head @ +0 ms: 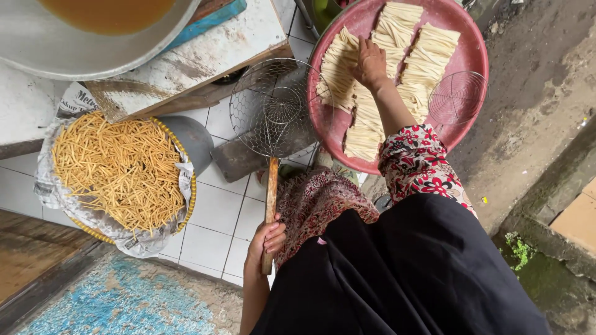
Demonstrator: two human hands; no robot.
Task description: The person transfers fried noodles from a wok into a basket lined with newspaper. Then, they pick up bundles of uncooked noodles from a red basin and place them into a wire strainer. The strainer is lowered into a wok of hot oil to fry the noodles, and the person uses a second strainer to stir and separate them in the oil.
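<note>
My left hand (266,241) grips the wooden handle of a wire skimmer (273,107), whose round mesh basket hangs over the white tiled floor. My right hand (370,62) reaches forward into a large red round tray (473,53) and rests on rows of pale raw dough strips (424,65) laid across it. A smaller round wire strainer (457,97) lies on the tray's right rim.
A basket lined with newspaper (121,170) holds fried yellow sticks at the left. A big metal wok with brown oil (93,28) sits at the top left on a worn stand. A grey pot (189,139) stands behind the basket. A blue mat (124,298) lies below.
</note>
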